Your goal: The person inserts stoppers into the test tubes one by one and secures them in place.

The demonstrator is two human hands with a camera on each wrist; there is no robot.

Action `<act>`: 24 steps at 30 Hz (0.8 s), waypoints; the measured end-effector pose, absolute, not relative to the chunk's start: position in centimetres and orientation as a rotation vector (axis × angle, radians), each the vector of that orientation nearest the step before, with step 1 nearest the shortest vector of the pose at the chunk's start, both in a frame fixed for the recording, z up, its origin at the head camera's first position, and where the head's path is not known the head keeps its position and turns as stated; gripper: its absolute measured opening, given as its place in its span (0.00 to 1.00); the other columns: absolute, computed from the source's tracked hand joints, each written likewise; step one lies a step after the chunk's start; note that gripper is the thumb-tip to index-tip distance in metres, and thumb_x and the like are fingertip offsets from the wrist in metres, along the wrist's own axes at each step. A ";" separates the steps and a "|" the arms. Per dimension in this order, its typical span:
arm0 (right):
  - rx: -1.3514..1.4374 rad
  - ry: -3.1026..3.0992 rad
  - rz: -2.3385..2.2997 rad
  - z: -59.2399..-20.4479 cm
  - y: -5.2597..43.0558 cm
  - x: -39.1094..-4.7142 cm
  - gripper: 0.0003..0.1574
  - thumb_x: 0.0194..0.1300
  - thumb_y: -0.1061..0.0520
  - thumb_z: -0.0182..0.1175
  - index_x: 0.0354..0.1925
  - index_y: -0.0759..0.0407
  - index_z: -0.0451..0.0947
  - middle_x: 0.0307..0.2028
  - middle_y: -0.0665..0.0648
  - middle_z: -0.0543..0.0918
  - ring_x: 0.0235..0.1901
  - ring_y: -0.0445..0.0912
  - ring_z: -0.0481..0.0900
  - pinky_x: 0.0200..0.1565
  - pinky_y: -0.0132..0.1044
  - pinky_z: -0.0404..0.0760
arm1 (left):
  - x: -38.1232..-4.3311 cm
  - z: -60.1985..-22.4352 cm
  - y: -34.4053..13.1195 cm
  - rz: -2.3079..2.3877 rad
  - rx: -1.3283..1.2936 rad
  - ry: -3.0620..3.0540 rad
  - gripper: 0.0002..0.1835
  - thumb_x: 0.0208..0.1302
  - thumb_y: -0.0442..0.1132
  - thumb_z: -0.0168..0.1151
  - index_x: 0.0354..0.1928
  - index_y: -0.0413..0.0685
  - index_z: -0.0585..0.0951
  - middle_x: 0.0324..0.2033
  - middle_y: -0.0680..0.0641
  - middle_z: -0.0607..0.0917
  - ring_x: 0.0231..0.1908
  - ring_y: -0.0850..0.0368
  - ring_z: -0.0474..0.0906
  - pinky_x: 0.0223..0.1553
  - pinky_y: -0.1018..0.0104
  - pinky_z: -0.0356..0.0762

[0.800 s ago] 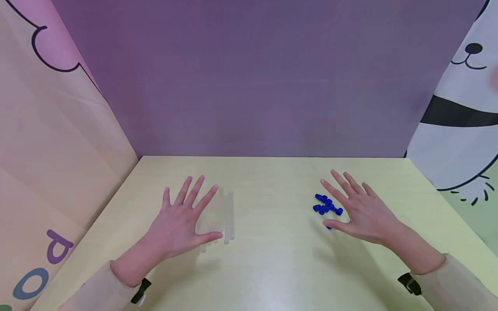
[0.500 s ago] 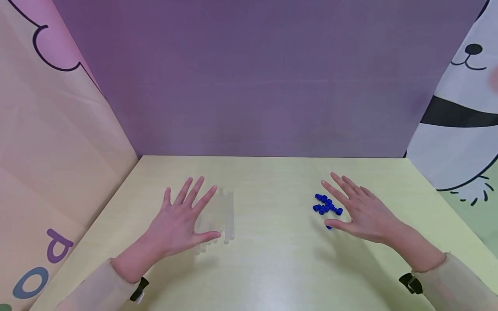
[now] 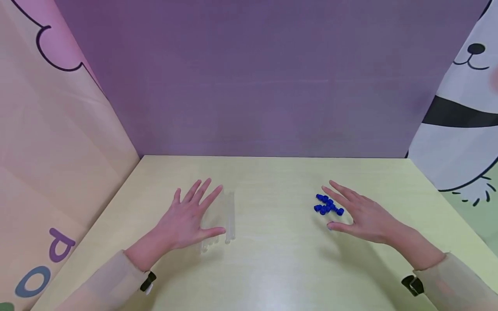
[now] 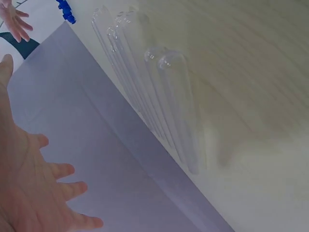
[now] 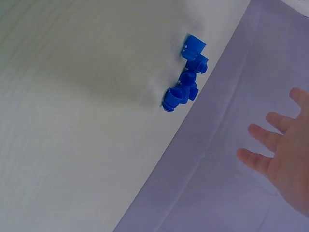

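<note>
Several clear test tubes (image 3: 231, 218) with rounded ends lie side by side on the table, left of centre. My left hand (image 3: 183, 222) hovers over them with its fingers spread, hiding part of the group in the head view. The left wrist view shows the tubes (image 4: 176, 106) apart from that hand. On the right, several small blue caps (image 3: 323, 208) lie in a loose cluster. My right hand (image 3: 367, 219) is held above the table beside them, fingers extended, and holds nothing. In the right wrist view the caps (image 5: 186, 79) are hollow and touch one another.
The pale wooden table (image 3: 272, 259) ends at a purple back panel (image 3: 249, 86). A pinkish printed cloth (image 3: 58, 142) borders the left side, and a cartoon-printed cloth (image 3: 463, 147) the right.
My left hand has shifted slightly to the right. My right hand has tilted, its fingertips a little lower and closer together. The tubes and caps stay where they were.
</note>
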State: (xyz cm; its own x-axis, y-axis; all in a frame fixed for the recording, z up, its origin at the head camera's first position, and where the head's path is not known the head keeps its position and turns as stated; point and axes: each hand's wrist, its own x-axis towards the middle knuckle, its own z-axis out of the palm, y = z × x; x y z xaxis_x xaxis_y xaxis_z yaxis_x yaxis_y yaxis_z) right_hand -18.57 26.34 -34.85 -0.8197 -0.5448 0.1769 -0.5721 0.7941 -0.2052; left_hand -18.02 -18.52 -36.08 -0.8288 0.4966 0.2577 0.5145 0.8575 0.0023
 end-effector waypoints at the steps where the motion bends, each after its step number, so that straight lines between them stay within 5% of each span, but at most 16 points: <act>1: 0.898 -2.879 0.403 -34.9 26.4 -18.6 0.51 0.63 0.33 0.60 0.76 0.41 0.49 0.74 0.56 0.52 0.66 0.61 0.62 0.55 0.62 0.69 | -18.2 -36.1 -18.5 -0.115 -0.776 -2.788 0.52 0.57 0.76 0.50 0.77 0.59 0.49 0.75 0.41 0.50 0.72 0.40 0.45 0.59 0.26 0.48; 24: 1.094 -2.873 0.890 -37.5 27.4 -20.1 0.35 0.60 0.45 0.68 0.60 0.60 0.74 0.49 0.55 0.78 0.45 0.49 0.77 0.40 0.47 0.77 | -20.1 -37.2 -19.1 -0.332 -0.880 -2.839 0.49 0.60 0.71 0.55 0.76 0.56 0.53 0.73 0.42 0.56 0.69 0.43 0.56 0.62 0.32 0.51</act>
State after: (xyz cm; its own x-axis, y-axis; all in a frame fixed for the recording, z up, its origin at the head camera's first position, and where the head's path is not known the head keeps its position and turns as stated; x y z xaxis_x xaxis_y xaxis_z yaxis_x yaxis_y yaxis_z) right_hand -20.09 27.38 -37.52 -0.7647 -0.6296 0.1373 -0.5970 0.6119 -0.5189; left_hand -20.14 -19.10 -37.16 -0.8166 0.5386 0.2076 0.5719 0.8035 0.1651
